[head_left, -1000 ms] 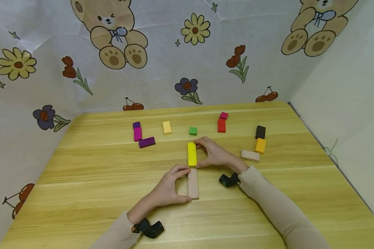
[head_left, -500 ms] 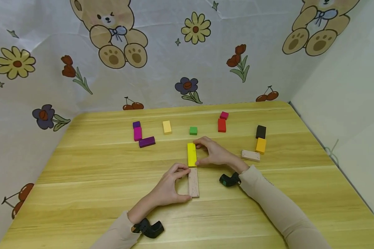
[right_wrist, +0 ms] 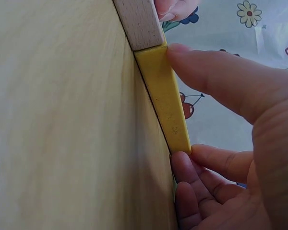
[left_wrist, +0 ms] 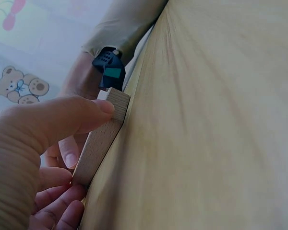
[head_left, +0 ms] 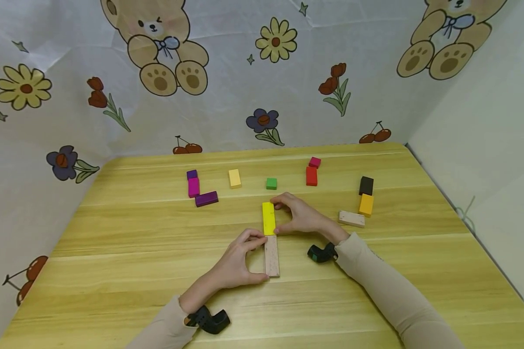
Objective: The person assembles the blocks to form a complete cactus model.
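A yellow block (head_left: 268, 219) and a plain wooden block (head_left: 271, 257) lie flat on the table, end to end in one line. In the right wrist view, the end of the yellow block (right_wrist: 163, 98) touches the end of the wooden block (right_wrist: 140, 24). My left hand (head_left: 236, 261) holds the wooden block lengthwise, thumb at its near end and fingers by its far end. My right hand (head_left: 302, 214) pinches the yellow block by its two ends, with the thumb close to the joint.
Beyond the hands lie a green block (head_left: 271, 183), a cream block (head_left: 234, 179), a red block (head_left: 312, 176) against a pink one (head_left: 315, 162), and purple (head_left: 206, 198) and magenta (head_left: 193, 187) blocks. At right are black (head_left: 366, 185), orange (head_left: 366, 205) and plain wooden (head_left: 351, 218) blocks.
The small gap between the yellow and wooden blocks has closed. The wooden block slid slightly away from the person and the yellow block slightly nearer. Both hands kept their holds.
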The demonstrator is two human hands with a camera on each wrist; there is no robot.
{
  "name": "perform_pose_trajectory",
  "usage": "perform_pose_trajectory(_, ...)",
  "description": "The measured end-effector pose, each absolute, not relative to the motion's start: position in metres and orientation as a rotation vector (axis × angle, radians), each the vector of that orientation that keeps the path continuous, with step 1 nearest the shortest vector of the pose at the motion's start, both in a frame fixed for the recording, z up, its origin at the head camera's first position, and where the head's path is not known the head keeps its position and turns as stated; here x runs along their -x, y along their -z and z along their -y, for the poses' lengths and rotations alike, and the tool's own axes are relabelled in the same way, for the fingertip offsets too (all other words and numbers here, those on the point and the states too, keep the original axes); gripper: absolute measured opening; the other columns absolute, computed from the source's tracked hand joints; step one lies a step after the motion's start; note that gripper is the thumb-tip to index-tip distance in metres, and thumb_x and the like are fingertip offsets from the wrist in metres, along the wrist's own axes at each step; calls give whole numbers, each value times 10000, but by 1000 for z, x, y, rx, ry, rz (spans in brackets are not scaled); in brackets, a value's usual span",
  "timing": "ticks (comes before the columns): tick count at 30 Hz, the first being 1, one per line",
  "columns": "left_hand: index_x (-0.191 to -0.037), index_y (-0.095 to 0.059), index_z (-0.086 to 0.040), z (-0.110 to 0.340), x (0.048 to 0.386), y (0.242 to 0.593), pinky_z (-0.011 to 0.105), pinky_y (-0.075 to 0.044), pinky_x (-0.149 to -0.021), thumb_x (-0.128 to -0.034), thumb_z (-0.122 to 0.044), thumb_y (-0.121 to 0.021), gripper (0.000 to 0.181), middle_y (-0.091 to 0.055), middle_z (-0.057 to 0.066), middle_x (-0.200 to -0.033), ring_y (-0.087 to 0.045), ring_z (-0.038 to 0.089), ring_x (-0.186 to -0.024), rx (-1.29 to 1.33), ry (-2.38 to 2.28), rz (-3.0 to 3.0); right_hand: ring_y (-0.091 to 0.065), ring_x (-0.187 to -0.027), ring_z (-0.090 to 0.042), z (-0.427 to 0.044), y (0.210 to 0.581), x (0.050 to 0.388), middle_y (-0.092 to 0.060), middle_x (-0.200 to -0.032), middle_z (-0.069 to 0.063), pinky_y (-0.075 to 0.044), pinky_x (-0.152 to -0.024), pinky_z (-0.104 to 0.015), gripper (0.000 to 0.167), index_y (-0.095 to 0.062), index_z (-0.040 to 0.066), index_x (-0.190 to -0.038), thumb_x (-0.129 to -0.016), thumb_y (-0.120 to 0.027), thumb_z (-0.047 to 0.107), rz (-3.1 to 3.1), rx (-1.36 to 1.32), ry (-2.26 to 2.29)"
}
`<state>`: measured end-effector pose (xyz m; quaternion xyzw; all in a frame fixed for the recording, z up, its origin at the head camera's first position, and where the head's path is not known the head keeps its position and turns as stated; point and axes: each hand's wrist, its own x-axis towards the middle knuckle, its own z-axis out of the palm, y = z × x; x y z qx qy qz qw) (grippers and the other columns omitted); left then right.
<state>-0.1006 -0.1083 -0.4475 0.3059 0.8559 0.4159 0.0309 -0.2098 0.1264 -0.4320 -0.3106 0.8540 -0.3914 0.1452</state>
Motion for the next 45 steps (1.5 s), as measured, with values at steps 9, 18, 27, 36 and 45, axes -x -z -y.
perform_pose_trajectory(9,-1332,-578,19,107,101,447,344,-486,-1003,-676,-273,-890,782,-453,87,-1388,-497,197,-1235,-906,-1328,-2630,-541,-1176,-248,-129,435,213,-539,-1298,-111,-442,-1041,-433,771,-463,24,-1409,-773,-839,247,-2441,839,1215)
perform_pose_trajectory(18,-1490,-414,-83,108,121,443,629,-247,-1138,-747,-428,-819,913,-261,44,-1613,-217,303,-1488,-877,-1144,-2717,-598,-1151,-324,-124,425,231,-481,-1389,-192,-517,-969,-459,625,-438,7,-1442,-903,-711,168,-2609,629,1369)
perform_pose_trajectory(27,-1546,-298,-126,108,132,450,553,-78,-1214,-829,-550,-695,923,-147,-20,-1651,-74,306,-1527,-941,-846,-2697,-578,-1175,-353,-111,425,261,-484,-1391,-188,-497,-990,-475,541,-470,8,-1425,-934,-662,132,-2618,454,1410)
perform_pose_trajectory(36,-1545,-301,-126,107,131,449,535,-71,-1219,-828,-561,-686,923,-156,-12,-1650,-89,297,-1526,-956,-839,-2711,-592,-1090,-324,-109,437,275,-563,-1274,-204,-504,-928,-425,425,-565,7,-1346,-938,-646,92,-2709,471,1342)
perform_pose_trajectory(45,-1544,-305,-126,108,131,449,527,-69,-1222,-825,-563,-689,925,-161,-18,-1648,-92,284,-1527,-954,-842,-2715,-604,-1003,-303,-107,441,275,-617,-1156,-186,-503,-887,-407,333,-645,9,-1252,-929,-659,87,-2790,483,1302)
